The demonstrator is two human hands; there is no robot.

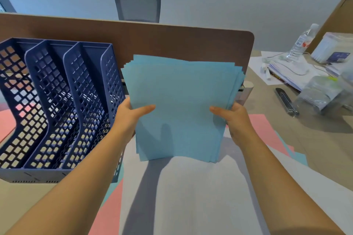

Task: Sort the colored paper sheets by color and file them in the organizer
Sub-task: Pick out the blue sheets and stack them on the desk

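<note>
Blue sheets (181, 105): held upright above counter (315, 149), beside organizer (57, 101) | left hand (131, 114), right hand (235, 118): pinched on side edges | Handling: judged light, floppy, slippery; both edges best gripped.

Matt blue paper sheets (181, 101); glossy perforated plastic organizer (57, 101); wood-look divider (172, 42).

- Left hand (131, 115): bare, no glove, ring or watch visible.
- Right hand (234, 118): bare, likewise unadorned.
- Both forearms: uncovered along the full visible length; no sleeve edge appears within the view.
- Fingernails: short where visible on the thumbs.
</note>
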